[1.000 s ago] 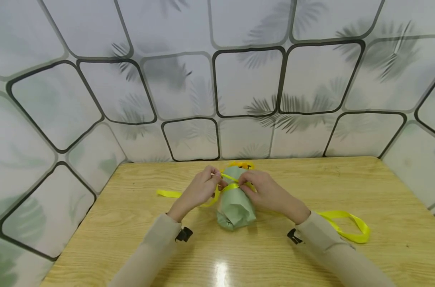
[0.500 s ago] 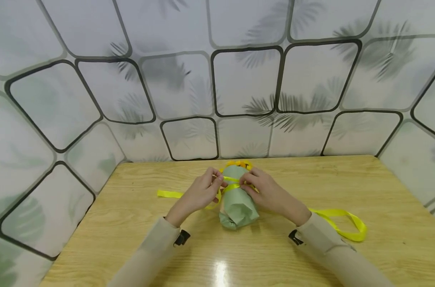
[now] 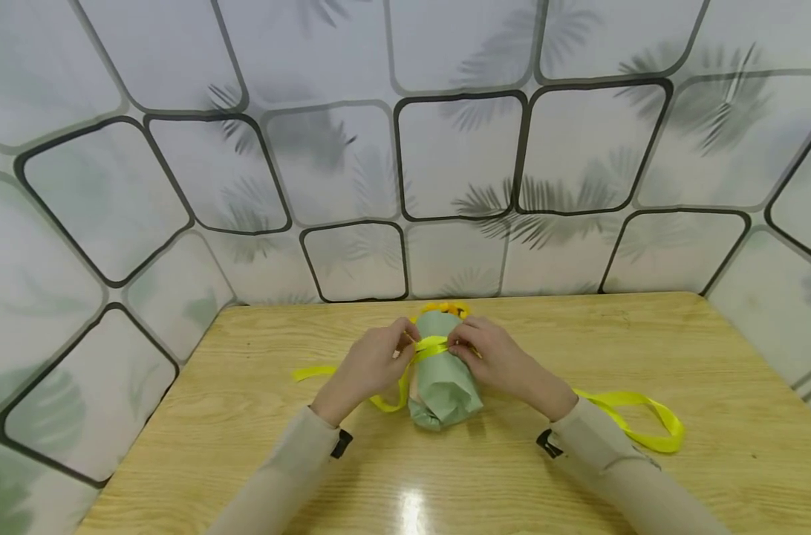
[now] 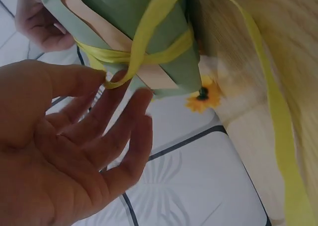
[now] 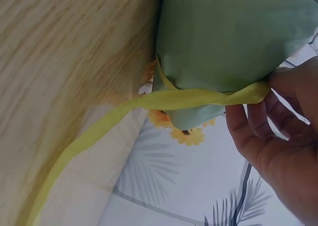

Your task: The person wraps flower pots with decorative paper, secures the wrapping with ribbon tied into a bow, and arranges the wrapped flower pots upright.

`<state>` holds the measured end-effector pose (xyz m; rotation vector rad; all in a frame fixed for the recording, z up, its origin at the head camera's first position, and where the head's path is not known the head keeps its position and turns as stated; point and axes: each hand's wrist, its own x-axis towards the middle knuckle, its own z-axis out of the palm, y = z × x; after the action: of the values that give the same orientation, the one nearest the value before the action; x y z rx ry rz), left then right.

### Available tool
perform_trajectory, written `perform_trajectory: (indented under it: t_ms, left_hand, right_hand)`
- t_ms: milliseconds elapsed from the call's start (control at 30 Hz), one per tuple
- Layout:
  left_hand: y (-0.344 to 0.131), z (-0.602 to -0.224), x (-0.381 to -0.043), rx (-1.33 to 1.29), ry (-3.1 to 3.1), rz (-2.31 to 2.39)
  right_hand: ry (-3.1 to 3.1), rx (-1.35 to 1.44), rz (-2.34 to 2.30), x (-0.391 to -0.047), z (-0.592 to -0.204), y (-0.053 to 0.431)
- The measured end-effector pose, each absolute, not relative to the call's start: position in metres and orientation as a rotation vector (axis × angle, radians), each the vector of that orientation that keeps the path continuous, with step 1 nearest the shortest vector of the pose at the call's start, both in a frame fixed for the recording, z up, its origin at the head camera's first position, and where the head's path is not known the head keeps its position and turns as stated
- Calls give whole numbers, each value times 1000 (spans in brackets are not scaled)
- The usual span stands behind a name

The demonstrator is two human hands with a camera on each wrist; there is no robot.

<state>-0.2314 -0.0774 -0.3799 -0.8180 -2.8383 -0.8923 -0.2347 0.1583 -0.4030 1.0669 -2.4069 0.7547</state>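
A bouquet wrapped in green paper (image 3: 445, 386) lies on the table, its orange-yellow flowers (image 5: 188, 136) at the far end. Yellow ribbon (image 3: 432, 346) runs around the wrapping, over a peach paper strip (image 4: 156, 77) in the left wrist view. On the bouquet's left side my left hand (image 3: 372, 360) pinches the ribbon between thumb and forefinger, the other fingers loosely bent. Opposite it, my right hand (image 3: 495, 360) pinches the ribbon against the wrapping's right side. In the right wrist view the ribbon passes from these fingertips (image 5: 241, 114) across the paper and down.
One ribbon tail (image 3: 315, 371) stretches left across the wooden table (image 3: 245, 438). A looped tail (image 3: 673, 435) lies beside the right forearm. Behind the table stands a patterned wall (image 3: 459, 253) with leaf prints.
My left hand has lowered slightly, and the ribbon strand between the hands now lies down close on the band. The left ribbon hangs in a lower loop. My right hand stays nearly in place.
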Motion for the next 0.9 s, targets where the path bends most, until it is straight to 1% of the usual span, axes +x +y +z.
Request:
perform_trajectory:
  t_ms: [67, 233, 367, 633, 900]
  left_hand:
    - [-78, -381, -232, -881, -2780, -817]
    - [-73, -386, -241, -1105, -2636, -944]
    - [-69, -389, -245, -1188, -2586, -919]
    - [-64, -389, -244, -1153, -2555, -875]
    - [-58, -389, -242, -1045, -2562, -942]
  right_hand:
    - [-2403, 1071, 750, -235, -402, 158]
    - [-2400, 1074, 744, -233, -401, 159]
    - [-2406, 1060, 769, -231, -399, 160]
    - [-2482, 975, 888, -232, -389, 151]
    - [-2524, 831, 991, -237, -389, 145]
